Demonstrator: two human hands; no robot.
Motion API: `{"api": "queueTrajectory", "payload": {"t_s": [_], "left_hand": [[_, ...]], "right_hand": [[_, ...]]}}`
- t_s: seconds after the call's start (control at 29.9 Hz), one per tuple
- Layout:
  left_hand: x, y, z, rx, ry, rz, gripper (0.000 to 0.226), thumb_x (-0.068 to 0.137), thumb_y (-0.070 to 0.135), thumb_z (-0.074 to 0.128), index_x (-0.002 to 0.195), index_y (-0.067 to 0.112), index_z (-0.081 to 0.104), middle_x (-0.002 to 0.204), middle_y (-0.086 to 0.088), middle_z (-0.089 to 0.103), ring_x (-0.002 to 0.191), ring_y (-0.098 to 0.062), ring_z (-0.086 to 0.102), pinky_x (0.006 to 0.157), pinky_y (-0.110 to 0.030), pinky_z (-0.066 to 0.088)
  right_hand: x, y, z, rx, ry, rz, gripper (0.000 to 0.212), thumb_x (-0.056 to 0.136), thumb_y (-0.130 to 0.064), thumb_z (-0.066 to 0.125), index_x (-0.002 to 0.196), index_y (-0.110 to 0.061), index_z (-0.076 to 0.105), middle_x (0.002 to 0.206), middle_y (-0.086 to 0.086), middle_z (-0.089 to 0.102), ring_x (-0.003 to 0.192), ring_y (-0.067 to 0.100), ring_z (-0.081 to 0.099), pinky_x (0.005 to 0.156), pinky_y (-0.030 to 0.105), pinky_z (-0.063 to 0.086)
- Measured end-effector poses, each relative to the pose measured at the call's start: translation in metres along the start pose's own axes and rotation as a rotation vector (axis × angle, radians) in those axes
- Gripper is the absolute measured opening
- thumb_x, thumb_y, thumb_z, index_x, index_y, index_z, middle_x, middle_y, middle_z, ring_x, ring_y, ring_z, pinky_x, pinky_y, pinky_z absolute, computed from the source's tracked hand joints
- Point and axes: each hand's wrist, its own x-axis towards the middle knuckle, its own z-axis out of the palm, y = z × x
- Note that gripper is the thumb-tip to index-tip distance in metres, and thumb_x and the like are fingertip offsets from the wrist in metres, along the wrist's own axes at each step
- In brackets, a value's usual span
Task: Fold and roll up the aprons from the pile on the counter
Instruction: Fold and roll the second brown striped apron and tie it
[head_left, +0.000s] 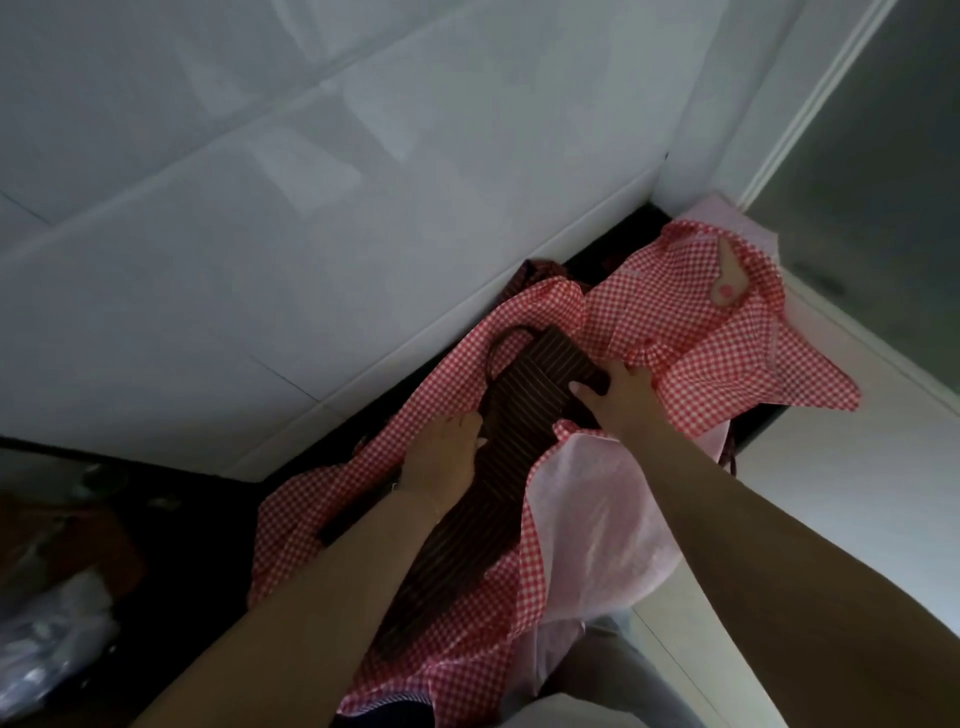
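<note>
A pile of aprons lies on the dark counter in the corner. A dark brown striped apron, folded into a long strip with a loop strap at its far end, lies on top of a red-and-white checked apron with a pale pink underside. My left hand rests on the left edge of the striped strip, fingers curled over it. My right hand grips the strip's right edge, thumb on the stripes.
White tiled walls meet at the corner behind the pile. A pale frame and a grey glass panel stand at the right. Blurred plastic-wrapped items sit on the counter at the lower left.
</note>
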Motion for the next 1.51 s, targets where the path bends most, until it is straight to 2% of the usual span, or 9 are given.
{"api": "queueTrajectory", "payload": {"t_s": [0.27, 0.5, 0.64, 0.87, 1.1, 1.24, 1.34, 1.41, 1.51], "left_hand": [[0.027, -0.007, -0.009, -0.341, -0.052, -0.420, 0.029, 0.097, 0.032, 0.052, 0.116, 0.011, 0.058, 0.104, 0.004, 0.056, 0.096, -0.014, 0.054, 0.083, -0.025, 0.042], [0.024, -0.013, -0.004, -0.327, -0.293, -0.487, 0.070, 0.085, 0.051, 0.063, 0.140, 0.014, 0.038, 0.138, -0.005, 0.048, 0.121, -0.020, 0.049, 0.104, -0.034, 0.039], [0.023, -0.011, -0.011, -0.401, -0.299, -0.442, 0.080, 0.075, 0.047, 0.076, 0.140, 0.017, 0.040, 0.140, -0.002, 0.047, 0.122, -0.015, 0.047, 0.107, -0.032, 0.037], [0.030, -0.006, -0.027, -0.507, -0.452, -0.294, 0.107, 0.056, 0.072, 0.074, 0.146, 0.035, 0.029, 0.148, 0.011, 0.036, 0.132, -0.006, 0.039, 0.114, -0.030, 0.027], [0.047, 0.029, -0.033, -0.647, -0.434, -0.220, 0.063, 0.073, 0.030, 0.082, 0.119, 0.049, 0.043, 0.122, 0.026, 0.052, 0.108, 0.017, 0.047, 0.102, -0.018, 0.035], [0.051, 0.038, -0.030, -0.604, -0.540, -0.225, 0.060, 0.076, 0.043, 0.077, 0.129, 0.032, 0.053, 0.127, 0.016, 0.055, 0.113, 0.002, 0.053, 0.105, -0.026, 0.037], [0.047, 0.032, -0.023, -0.522, -0.700, -0.243, 0.064, 0.087, 0.047, 0.063, 0.143, 0.026, 0.040, 0.138, 0.015, 0.044, 0.125, -0.007, 0.046, 0.110, -0.027, 0.031], [0.045, 0.030, -0.016, -0.438, -0.634, -0.282, 0.034, 0.098, 0.035, 0.050, 0.129, 0.023, 0.055, 0.131, 0.004, 0.056, 0.116, -0.015, 0.055, 0.103, -0.028, 0.040], [0.040, 0.029, -0.005, -0.303, -0.429, -0.350, 0.028, 0.099, 0.037, 0.043, 0.107, 0.020, 0.064, 0.107, -0.003, 0.065, 0.097, -0.018, 0.061, 0.095, -0.036, 0.047]], "right_hand": [[-0.005, 0.006, -0.015, 0.324, 0.093, -0.142, 0.023, 0.092, -0.035, 0.059, 0.103, -0.017, 0.051, 0.102, 0.003, 0.060, 0.098, 0.026, 0.059, 0.084, 0.036, 0.046], [0.016, 0.019, -0.020, 0.404, -0.142, 0.091, 0.099, 0.058, -0.065, 0.078, 0.134, -0.009, 0.049, 0.136, 0.004, 0.052, 0.128, 0.030, 0.046, 0.112, 0.039, 0.030], [0.006, 0.013, -0.043, 0.627, -0.397, 0.033, 0.050, 0.080, -0.020, 0.075, 0.126, -0.012, 0.059, 0.125, 0.004, 0.061, 0.109, 0.022, 0.057, 0.090, 0.028, 0.043], [-0.032, -0.006, -0.096, 0.704, -0.506, -0.236, 0.040, 0.080, 0.000, 0.070, 0.112, -0.022, 0.063, 0.112, -0.001, 0.069, 0.103, 0.017, 0.066, 0.086, 0.026, 0.053], [-0.070, -0.025, -0.164, 0.483, -0.582, -0.503, 0.044, 0.082, -0.002, 0.069, 0.116, -0.029, 0.061, 0.110, -0.006, 0.066, 0.099, 0.005, 0.064, 0.083, 0.018, 0.053], [-0.066, -0.028, -0.173, 0.491, -0.313, -0.503, 0.027, 0.085, -0.010, 0.069, 0.111, -0.011, 0.067, 0.101, 0.006, 0.068, 0.090, 0.009, 0.066, 0.078, 0.012, 0.050], [-0.033, -0.016, -0.165, 0.479, 0.225, -0.388, 0.026, 0.083, -0.026, 0.072, 0.107, -0.019, 0.066, 0.100, -0.001, 0.062, 0.095, 0.009, 0.061, 0.086, 0.016, 0.045], [-0.010, -0.001, -0.159, 0.529, 0.506, -0.247, 0.041, 0.085, -0.031, 0.070, 0.121, -0.019, 0.056, 0.111, -0.002, 0.056, 0.102, 0.016, 0.055, 0.084, 0.017, 0.037], [0.008, 0.022, -0.141, 0.468, 0.500, 0.066, 0.070, 0.088, -0.039, 0.063, 0.142, -0.011, 0.028, 0.140, 0.015, 0.036, 0.126, 0.032, 0.040, 0.102, 0.036, 0.036]]}}
